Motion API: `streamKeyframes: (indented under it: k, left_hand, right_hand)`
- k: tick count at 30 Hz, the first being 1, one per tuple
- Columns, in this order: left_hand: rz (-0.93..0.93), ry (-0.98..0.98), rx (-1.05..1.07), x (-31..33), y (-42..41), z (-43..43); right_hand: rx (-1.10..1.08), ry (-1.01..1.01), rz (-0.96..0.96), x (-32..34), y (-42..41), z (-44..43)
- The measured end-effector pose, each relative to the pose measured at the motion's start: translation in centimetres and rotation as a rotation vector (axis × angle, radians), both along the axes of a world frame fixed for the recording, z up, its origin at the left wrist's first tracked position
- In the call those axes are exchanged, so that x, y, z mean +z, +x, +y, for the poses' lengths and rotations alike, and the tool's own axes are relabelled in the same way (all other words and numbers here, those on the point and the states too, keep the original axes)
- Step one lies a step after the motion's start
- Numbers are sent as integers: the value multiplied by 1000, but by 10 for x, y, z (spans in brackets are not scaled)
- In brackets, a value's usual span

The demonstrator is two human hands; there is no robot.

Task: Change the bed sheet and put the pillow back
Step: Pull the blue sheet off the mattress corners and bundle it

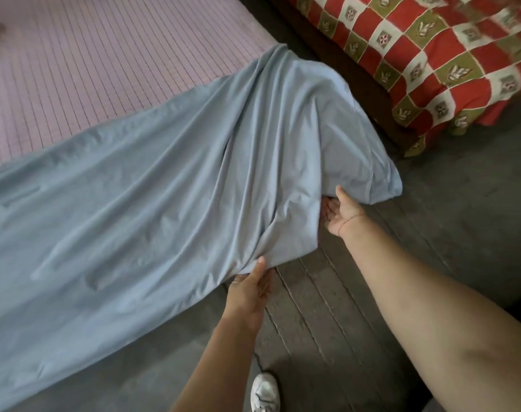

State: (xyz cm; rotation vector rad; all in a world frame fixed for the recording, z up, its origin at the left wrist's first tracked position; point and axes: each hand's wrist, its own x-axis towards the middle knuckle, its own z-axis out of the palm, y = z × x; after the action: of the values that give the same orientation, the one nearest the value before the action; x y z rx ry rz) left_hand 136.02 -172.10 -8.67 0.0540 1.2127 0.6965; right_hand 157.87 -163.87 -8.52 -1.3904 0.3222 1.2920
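Note:
A light blue bed sheet (152, 203) lies in folds across the near part of a mattress (75, 69) with a pink-lilac checked cover, and hangs over its corner toward the floor. My left hand (253, 288) grips the sheet's lower edge, thumb on top of the cloth. My right hand (344, 214) reaches under the bunched corner of the sheet; its thumb lies on the cloth and its fingers go underneath, partly hidden. No pillow is in view.
A second bed with a red, olive and white patterned cover (431, 55) stands at the upper right, on a dark wooden frame (342, 63). Grey floor (372, 292) runs between the beds. My white shoe (264, 392) shows at the bottom.

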Motion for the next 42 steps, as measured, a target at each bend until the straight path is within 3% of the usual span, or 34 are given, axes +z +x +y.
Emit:
streamKeyframes:
  k: [5,10,15,23,28,37,42]
  left_hand:
    - [31,-32,-23,-5,8,-8]
    - [96,-52,-69,-4,11,-9]
    - [112,-123,-282,5,25,-8]
    - [3,19,-356,38,78,44]
    - [-16,118,-399,68,108,106]
    - [37,158,-318,87,141,186]
    - [99,129,-190,88,186,236]
  right_hand:
    - [33,-120,-135,-9,11,16]
    - [37,-81,-214,-15,37,-2]
    - [-108,-282,-412,-14,102,-47]
    - [-67,-296,-286,14,114,-45]
    - [-31,-191,-249,46,122,-5]
    - [344,84,-207,106,118,112]
    - [536,149,-263,114,159,173]
